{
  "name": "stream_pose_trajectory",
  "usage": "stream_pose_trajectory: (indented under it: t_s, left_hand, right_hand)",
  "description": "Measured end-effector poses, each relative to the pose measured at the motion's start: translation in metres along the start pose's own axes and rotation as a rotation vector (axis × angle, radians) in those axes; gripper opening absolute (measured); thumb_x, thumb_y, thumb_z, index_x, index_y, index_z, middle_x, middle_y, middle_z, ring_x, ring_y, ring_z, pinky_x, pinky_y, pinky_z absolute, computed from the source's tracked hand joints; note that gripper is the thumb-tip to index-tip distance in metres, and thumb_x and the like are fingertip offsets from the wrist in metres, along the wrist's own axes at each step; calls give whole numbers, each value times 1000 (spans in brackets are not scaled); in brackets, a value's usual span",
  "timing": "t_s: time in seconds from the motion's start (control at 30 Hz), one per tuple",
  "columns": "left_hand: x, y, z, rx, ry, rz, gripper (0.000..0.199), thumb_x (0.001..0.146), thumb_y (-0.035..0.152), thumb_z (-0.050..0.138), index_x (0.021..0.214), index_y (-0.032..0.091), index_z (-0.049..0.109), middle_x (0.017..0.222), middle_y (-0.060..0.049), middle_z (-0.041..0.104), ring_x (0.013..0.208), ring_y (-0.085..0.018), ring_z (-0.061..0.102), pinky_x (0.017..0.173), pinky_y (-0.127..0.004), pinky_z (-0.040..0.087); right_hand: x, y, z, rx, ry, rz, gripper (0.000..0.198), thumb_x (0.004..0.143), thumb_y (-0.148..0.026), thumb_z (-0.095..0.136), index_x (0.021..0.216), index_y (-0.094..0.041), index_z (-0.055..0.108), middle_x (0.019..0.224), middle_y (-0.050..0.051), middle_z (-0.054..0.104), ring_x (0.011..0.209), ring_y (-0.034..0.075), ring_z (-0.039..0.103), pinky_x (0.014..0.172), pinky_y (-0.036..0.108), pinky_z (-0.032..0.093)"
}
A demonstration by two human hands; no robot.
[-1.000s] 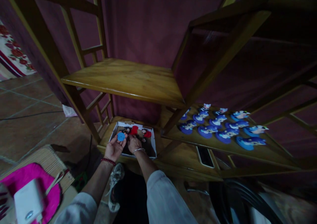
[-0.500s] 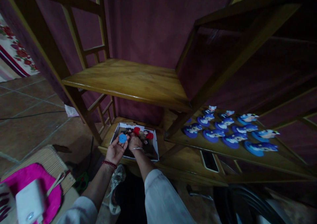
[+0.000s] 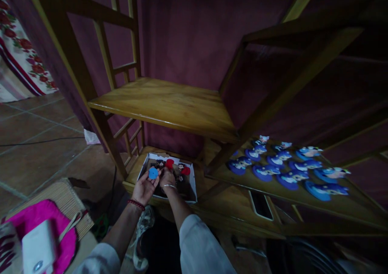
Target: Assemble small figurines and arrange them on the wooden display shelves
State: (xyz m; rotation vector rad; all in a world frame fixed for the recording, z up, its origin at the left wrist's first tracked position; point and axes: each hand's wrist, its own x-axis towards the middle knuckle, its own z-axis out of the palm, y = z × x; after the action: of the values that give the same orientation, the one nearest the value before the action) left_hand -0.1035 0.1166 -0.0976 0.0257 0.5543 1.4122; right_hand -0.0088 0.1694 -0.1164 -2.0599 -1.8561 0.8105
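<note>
My left hand (image 3: 144, 188) holds a round blue disc (image 3: 153, 173) with a small mark at its centre, gripped at the edge by the fingers. Just right of it, my right hand (image 3: 167, 178) reaches down into a shallow white box (image 3: 194, 185); its fingertips are hidden, so I cannot see what they hold, if anything. Inside the box lie small dark figures, among them a figure (image 3: 181, 167) beside a red disc (image 3: 186, 171), and another red disc (image 3: 169, 163). The box stands on the low wooden shelf.
A bare wooden shelf (image 3: 163, 104) juts out above the box. On the right, several blue-and-white figures on round bases (image 3: 266, 171) stand in rows, with a phone (image 3: 261, 204) in front. At lower left, a white device (image 3: 38, 245) rests on a pink cloth (image 3: 68, 229).
The view has shifted slightly, so everything sits a little lower and farther right. Both hands stay at the box, and the blue disc remains in my left hand.
</note>
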Motion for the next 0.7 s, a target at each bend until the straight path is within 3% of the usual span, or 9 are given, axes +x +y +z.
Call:
stream_pose_trajectory:
  t_s: [0.13,0.3,0.47,0.7]
  left_hand:
    - [-1,0,1,8,11,11,22,80,12,42,98,10,54,93,-14,63,90,-21,59,71,-31,51]
    - [-2,0,0,5,14,12,21,80,13,42,97,10,54,92,-13,62,88,-19,60,73,-31,51]
    - [-1,0,0,34,49,12,17,81,13,41,91,11,54,89,-12,61,83,-17,61,69,-29,52]
    - [-8,-5,17,110,122,-32,14,81,13,42,86,11,55,80,-8,62,74,-14,61,63,-24,51]
  right_hand:
    - [5,7,6,264,44,11,17,70,-28,56,84,-20,56,82,6,64,78,19,60,68,29,42]
    - [8,20,5,432,148,49,23,64,-30,59,84,-19,57,81,3,65,76,17,59,68,26,42]
    - [-4,26,-18,618,217,40,33,61,-35,58,90,-19,60,84,1,65,75,15,59,63,22,44]
    - [-36,25,-52,1072,201,70,35,52,-34,64,83,-17,64,62,-2,62,55,12,54,48,21,40]
